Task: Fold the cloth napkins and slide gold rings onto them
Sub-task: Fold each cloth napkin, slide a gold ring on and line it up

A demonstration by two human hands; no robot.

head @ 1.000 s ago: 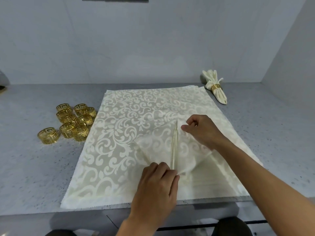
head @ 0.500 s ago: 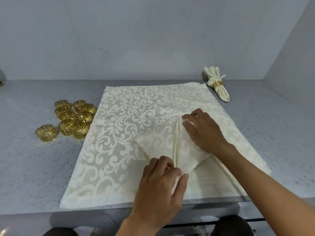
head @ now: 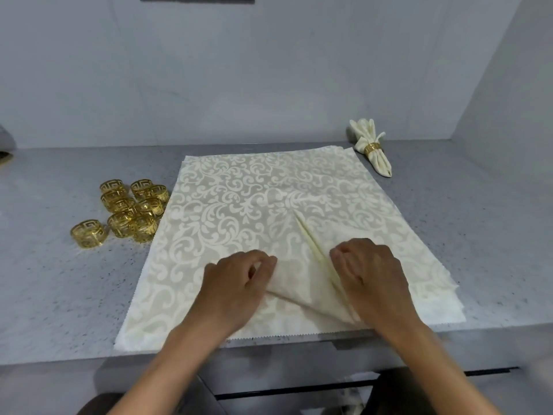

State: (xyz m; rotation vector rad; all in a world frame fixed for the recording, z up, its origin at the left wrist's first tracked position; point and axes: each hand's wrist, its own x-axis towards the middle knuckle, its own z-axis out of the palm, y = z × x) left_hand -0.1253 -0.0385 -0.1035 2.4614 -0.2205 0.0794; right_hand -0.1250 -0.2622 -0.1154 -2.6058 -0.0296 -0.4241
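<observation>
Nearest, the left hand (head: 239,283) and right hand (head: 369,275) pinch a soft, limp damask napkin (head: 302,283) on the napkin stack (head: 239,205); grip folded edges. Beyond, gold rings (head: 131,209) crowd the grey surface (head: 59,280).

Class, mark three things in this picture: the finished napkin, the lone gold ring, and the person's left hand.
finished napkin (head: 379,161), head view, on the cloth below its ring.
lone gold ring (head: 88,233), head view, on its front wall.
left hand (head: 236,283), head view, on its back.
</observation>
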